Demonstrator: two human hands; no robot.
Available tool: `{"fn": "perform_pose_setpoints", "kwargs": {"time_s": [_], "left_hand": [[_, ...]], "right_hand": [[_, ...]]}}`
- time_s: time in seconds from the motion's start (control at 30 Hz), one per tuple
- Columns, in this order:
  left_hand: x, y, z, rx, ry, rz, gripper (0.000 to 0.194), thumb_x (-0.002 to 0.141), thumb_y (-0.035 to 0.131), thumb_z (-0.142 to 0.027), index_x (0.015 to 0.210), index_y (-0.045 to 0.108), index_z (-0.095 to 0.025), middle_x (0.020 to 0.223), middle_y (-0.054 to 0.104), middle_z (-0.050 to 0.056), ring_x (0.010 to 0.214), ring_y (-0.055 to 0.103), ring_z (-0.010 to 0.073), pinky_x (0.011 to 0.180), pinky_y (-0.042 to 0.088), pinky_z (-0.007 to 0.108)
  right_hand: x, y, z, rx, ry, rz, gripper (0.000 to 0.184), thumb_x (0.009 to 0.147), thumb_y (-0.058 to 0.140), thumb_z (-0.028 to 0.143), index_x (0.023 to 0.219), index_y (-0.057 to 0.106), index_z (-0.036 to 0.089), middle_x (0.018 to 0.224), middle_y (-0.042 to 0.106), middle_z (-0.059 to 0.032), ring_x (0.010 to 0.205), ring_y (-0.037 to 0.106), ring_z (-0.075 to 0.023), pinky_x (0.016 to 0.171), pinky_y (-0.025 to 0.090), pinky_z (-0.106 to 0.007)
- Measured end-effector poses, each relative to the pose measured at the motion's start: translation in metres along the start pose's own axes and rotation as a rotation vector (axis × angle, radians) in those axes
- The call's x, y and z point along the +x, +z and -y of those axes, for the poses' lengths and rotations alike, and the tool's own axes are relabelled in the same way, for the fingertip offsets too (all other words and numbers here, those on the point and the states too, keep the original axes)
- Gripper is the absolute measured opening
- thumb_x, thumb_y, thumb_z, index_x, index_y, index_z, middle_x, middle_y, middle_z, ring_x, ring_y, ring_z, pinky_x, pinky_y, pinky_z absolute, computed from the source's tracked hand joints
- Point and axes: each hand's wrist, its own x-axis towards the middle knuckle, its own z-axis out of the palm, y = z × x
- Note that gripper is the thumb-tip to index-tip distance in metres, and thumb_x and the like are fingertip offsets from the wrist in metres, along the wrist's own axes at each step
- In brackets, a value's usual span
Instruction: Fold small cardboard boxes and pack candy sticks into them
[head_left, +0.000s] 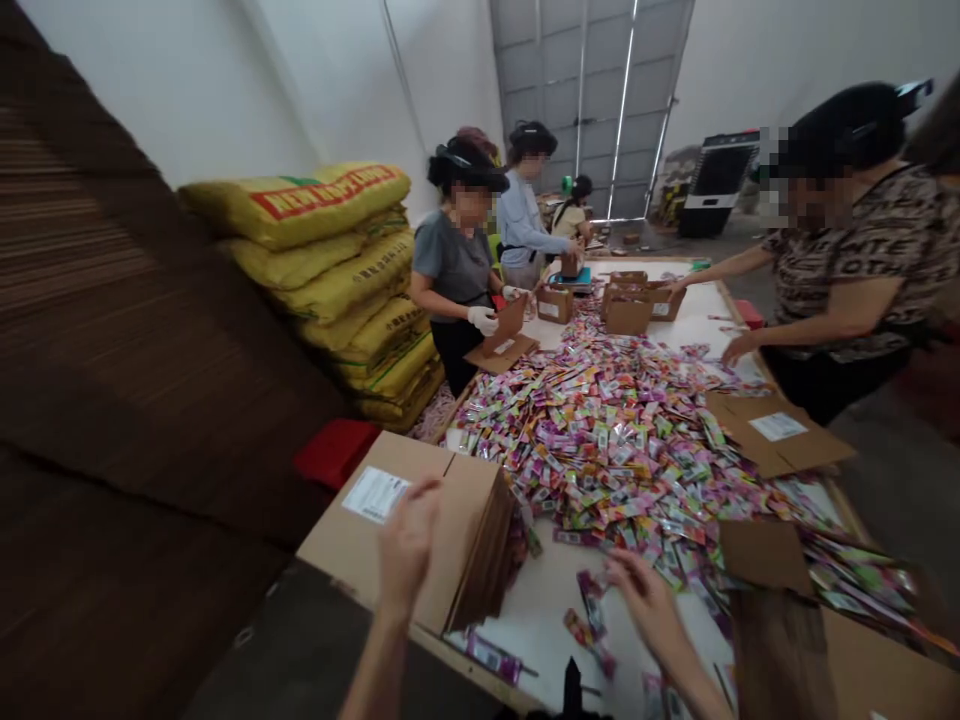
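My left hand [407,545] is raised over a stack of flattened cardboard boxes [431,545] with a white label on top. Its fingers are blurred but look loosely apart, with nothing visible in them. On the right, my right hand [646,600] hovers at the near edge of a large pile of small colourful wrapped packets [600,430]. The fingers reach forward and apart, and I see nothing held. A few loose packets [589,605] lie between my hands on the white tabletop [544,580]. To the right stands an open cardboard box [784,640] with packets inside.
Another flattened box [776,430] lies at the table's right edge. Small open cartons [630,300] stand at the far end. A gloved person [461,270] handles cardboard on the left; another person [847,260] reaches in from the right. Yellow sacks [352,290] are stacked beyond a red stool [335,450].
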Motion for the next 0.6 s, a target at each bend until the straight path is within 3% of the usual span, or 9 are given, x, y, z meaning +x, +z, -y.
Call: {"fn": "perform_pose_setpoints", "kwargs": {"time_s": [0.07, 0.1, 0.17, 0.23, 0.3, 0.37, 0.47, 0.53, 0.6], "left_hand": [[0.047, -0.037, 0.043, 0.294, -0.055, -0.206, 0.057, 0.089, 0.045, -0.048, 0.129, 0.058, -0.009, 0.132, 0.063, 0.019, 0.125, 0.056, 0.0319, 0.112, 0.04, 0.046], [0.065, -0.05, 0.064, 0.48, -0.167, -0.149, 0.062, 0.085, 0.046, -0.046, 0.131, 0.056, -0.005, 0.137, 0.059, 0.024, 0.13, 0.052, 0.0363, 0.113, 0.038, 0.05], [0.085, -0.067, 0.1, 0.544, -0.26, -0.076, 0.066, 0.077, 0.051, -0.045, 0.124, 0.06, 0.001, 0.13, 0.061, 0.032, 0.122, 0.056, 0.0453, 0.108, 0.039, 0.059], [0.087, -0.075, 0.122, 0.55, -0.268, -0.021, 0.071, 0.076, 0.049, -0.05, 0.122, 0.061, 0.002, 0.124, 0.064, 0.032, 0.115, 0.06, 0.0433, 0.105, 0.043, 0.056], [0.08, -0.078, 0.132, 0.555, -0.23, 0.015, 0.077, 0.075, 0.046, -0.055, 0.126, 0.06, 0.002, 0.125, 0.064, 0.029, 0.115, 0.061, 0.0387, 0.107, 0.043, 0.049], [0.072, -0.076, 0.135, 0.569, -0.194, 0.048, 0.084, 0.072, 0.046, -0.059, 0.128, 0.058, 0.001, 0.127, 0.063, 0.027, 0.12, 0.058, 0.0366, 0.112, 0.04, 0.046], [0.06, -0.063, 0.127, 0.617, -0.195, 0.085, 0.095, 0.065, 0.054, -0.065, 0.131, 0.055, 0.002, 0.133, 0.059, 0.029, 0.131, 0.05, 0.0409, 0.116, 0.033, 0.051], [0.048, -0.049, 0.115, 0.714, -0.22, 0.176, 0.117, 0.056, 0.064, -0.067, 0.144, 0.04, 0.007, 0.151, 0.042, 0.034, 0.146, 0.031, 0.0459, 0.119, 0.024, 0.059], [0.032, -0.034, 0.1, 0.826, -0.214, 0.361, 0.142, 0.048, 0.072, -0.067, 0.155, 0.014, 0.008, 0.165, 0.009, 0.034, 0.155, 0.004, 0.0469, 0.121, 0.009, 0.066]], "right_hand": [[-0.001, 0.06, 0.018, 0.057, -0.187, 0.22, 0.052, 0.08, 0.063, 0.063, 0.109, 0.069, 0.02, 0.108, 0.072, -0.0128, 0.102, 0.068, -0.0314, 0.095, 0.054, -0.045], [0.0, 0.089, 0.028, 0.101, -0.217, 0.314, 0.055, 0.08, 0.061, 0.062, 0.114, 0.066, 0.018, 0.112, 0.071, -0.0137, 0.105, 0.068, -0.0308, 0.096, 0.054, -0.045], [0.007, 0.136, 0.047, 0.083, -0.159, 0.409, 0.056, 0.079, 0.061, 0.056, 0.116, 0.063, 0.014, 0.114, 0.07, -0.0164, 0.104, 0.068, -0.0299, 0.094, 0.054, -0.043], [0.014, 0.164, 0.063, 0.0, -0.13, 0.463, 0.046, 0.083, 0.058, 0.049, 0.109, 0.063, 0.012, 0.112, 0.071, -0.0168, 0.104, 0.067, -0.0287, 0.093, 0.053, -0.041], [0.019, 0.173, 0.07, -0.089, -0.181, 0.448, 0.034, 0.085, 0.056, 0.04, 0.104, 0.065, 0.013, 0.111, 0.071, -0.0148, 0.106, 0.066, -0.0272, 0.094, 0.052, -0.039], [0.02, 0.169, 0.07, -0.164, -0.252, 0.339, 0.029, 0.082, 0.059, 0.033, 0.104, 0.066, 0.014, 0.112, 0.07, -0.0136, 0.108, 0.064, -0.0269, 0.097, 0.05, -0.038], [0.017, 0.156, 0.062, -0.215, -0.32, 0.169, 0.029, 0.078, 0.062, 0.031, 0.102, 0.068, 0.016, 0.11, 0.07, -0.0136, 0.108, 0.063, -0.029, 0.096, 0.05, -0.039], [0.014, 0.151, 0.058, -0.186, -0.342, 0.157, 0.026, 0.079, 0.059, 0.034, 0.096, 0.07, 0.016, 0.101, 0.07, -0.0127, 0.099, 0.064, -0.029, 0.09, 0.051, -0.039], [0.012, 0.148, 0.054, -0.166, -0.349, 0.162, 0.024, 0.078, 0.058, 0.033, 0.088, 0.07, 0.015, 0.093, 0.068, -0.0123, 0.091, 0.064, -0.0284, 0.085, 0.051, -0.038]]}}
